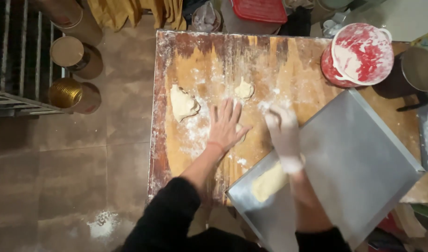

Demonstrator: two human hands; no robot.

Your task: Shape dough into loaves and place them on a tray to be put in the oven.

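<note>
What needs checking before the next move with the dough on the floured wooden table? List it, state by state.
1. Left hand flat on the wooden table, palm down, fingers spread: ok.
2. Dough under the left hand: only a pale edge shows beside the palm; cannot tell its shape.
3. Right hand, floured and motion-blurred, above the table edge of the grey metal tray; whether it holds anything: cannot tell.
4. Tray has free space, with one pale rolled dough strip near its lower corner: ok.
5. Two more pale dough pieces wait on the table, the large lump and the small lump: ok.
6. Flour dusted on the table: ok.
</note>
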